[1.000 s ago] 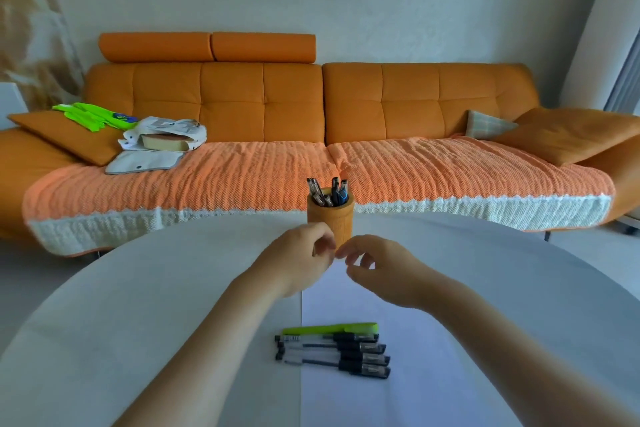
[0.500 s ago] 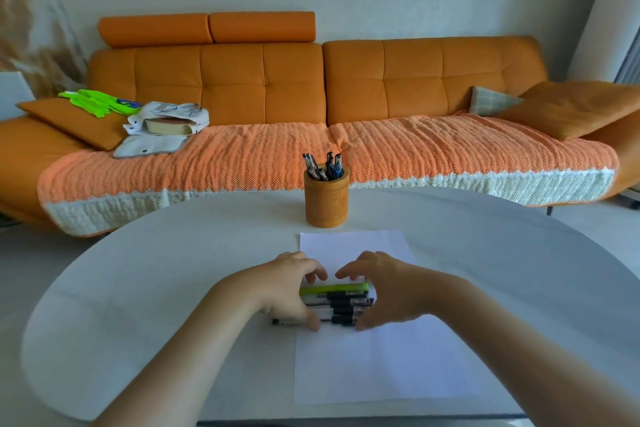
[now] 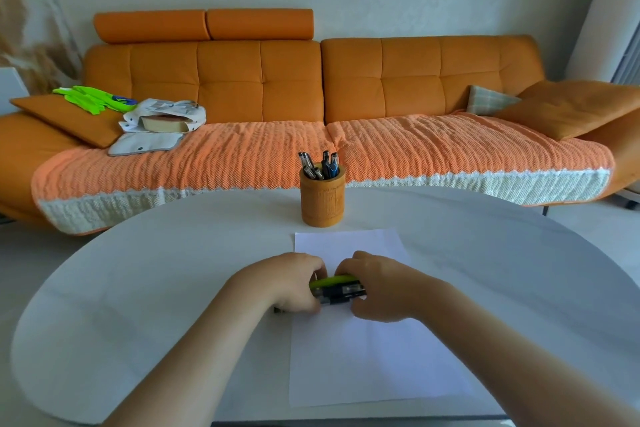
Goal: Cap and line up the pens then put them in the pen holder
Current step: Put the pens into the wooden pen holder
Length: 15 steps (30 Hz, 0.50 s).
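Capped pens [image 3: 337, 292] are gathered into a bundle on the sheet of paper [image 3: 363, 357], near its left edge.

The left hand [image 3: 294, 282] is curled round the bundle's left end and the right hand [image 3: 377, 288] round its right end, so both are closed on the pens, with a green pen [image 3: 332, 281] on the far side. The long axis runs left to right, the right end lying slightly farther away. The dark caps appear to point right, and one tip is seen past the paper on the table [image 3: 138, 288]. The step is judged best done by squeezing the ends level, keeping the bundle tight so that none slips, then turning it upright before it is lowered into the pen holder [image 3: 322, 198], which stands just beyond the paper's far edge and is already partly filled.
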Each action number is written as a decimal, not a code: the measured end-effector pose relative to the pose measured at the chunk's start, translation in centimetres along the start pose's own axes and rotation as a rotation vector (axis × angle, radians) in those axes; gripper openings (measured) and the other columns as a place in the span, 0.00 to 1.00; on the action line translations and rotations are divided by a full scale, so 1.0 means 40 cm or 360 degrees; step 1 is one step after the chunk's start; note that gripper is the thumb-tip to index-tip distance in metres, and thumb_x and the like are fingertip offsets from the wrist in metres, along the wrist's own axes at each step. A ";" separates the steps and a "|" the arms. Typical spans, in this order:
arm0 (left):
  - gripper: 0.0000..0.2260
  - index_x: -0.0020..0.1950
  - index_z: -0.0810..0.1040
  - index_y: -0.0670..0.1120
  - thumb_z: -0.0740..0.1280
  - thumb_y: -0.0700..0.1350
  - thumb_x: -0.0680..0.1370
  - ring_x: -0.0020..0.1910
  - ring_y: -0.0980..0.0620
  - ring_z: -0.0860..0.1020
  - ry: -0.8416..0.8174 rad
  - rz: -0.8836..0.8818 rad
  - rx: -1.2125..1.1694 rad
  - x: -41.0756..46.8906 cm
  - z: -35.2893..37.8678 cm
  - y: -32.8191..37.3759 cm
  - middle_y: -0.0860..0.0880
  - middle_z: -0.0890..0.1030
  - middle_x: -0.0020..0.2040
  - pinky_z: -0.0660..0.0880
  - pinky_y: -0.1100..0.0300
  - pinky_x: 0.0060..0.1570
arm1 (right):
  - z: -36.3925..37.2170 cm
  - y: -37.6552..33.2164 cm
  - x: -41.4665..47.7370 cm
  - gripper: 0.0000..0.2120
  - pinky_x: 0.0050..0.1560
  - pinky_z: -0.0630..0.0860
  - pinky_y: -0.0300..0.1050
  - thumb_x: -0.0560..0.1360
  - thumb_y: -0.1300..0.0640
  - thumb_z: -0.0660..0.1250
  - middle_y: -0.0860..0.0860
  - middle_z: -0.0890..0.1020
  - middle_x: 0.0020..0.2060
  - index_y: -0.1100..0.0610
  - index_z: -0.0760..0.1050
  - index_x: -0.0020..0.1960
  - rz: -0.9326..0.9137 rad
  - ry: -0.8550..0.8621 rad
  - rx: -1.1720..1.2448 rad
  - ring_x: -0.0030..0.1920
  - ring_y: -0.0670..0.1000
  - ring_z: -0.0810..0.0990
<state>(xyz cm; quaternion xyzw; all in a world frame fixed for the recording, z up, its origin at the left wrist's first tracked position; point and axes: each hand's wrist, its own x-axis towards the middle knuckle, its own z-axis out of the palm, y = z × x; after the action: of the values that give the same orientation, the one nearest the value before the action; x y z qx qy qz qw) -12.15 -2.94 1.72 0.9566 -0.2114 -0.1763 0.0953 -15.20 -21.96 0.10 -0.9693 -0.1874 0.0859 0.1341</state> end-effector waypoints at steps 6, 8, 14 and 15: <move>0.11 0.54 0.74 0.52 0.66 0.44 0.72 0.46 0.48 0.77 -0.0016 -0.0016 0.0180 0.008 0.009 0.020 0.48 0.77 0.50 0.70 0.58 0.37 | 0.010 -0.007 0.010 0.15 0.50 0.76 0.49 0.72 0.54 0.64 0.50 0.77 0.51 0.49 0.69 0.58 -0.0021 -0.0042 -0.0042 0.50 0.53 0.76; 0.11 0.54 0.75 0.52 0.65 0.43 0.72 0.46 0.47 0.77 -0.0022 -0.0020 0.0190 0.010 0.011 0.020 0.48 0.77 0.49 0.69 0.58 0.35 | 0.011 -0.007 0.012 0.15 0.50 0.76 0.49 0.72 0.53 0.63 0.50 0.76 0.51 0.50 0.69 0.58 -0.0001 -0.0064 -0.0049 0.51 0.54 0.76; 0.05 0.50 0.72 0.50 0.61 0.43 0.76 0.48 0.46 0.76 0.0075 0.0090 0.0185 0.008 0.009 0.013 0.47 0.75 0.52 0.69 0.56 0.40 | -0.016 -0.006 0.005 0.10 0.39 0.72 0.40 0.72 0.54 0.63 0.47 0.77 0.46 0.47 0.73 0.54 0.0131 -0.0090 0.0276 0.43 0.49 0.76; 0.03 0.48 0.70 0.51 0.60 0.43 0.76 0.47 0.46 0.76 0.0089 0.0094 0.0159 0.008 0.007 0.011 0.47 0.76 0.50 0.69 0.56 0.39 | -0.023 -0.005 0.006 0.11 0.36 0.72 0.39 0.72 0.55 0.64 0.47 0.77 0.45 0.46 0.74 0.53 0.0156 -0.0037 0.0417 0.40 0.48 0.76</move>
<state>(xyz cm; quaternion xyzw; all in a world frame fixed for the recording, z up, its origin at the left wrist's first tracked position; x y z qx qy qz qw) -12.15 -3.50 1.47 0.9581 -0.2455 -0.1358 0.0584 -14.86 -21.90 0.99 -0.9504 -0.1286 0.1274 0.2531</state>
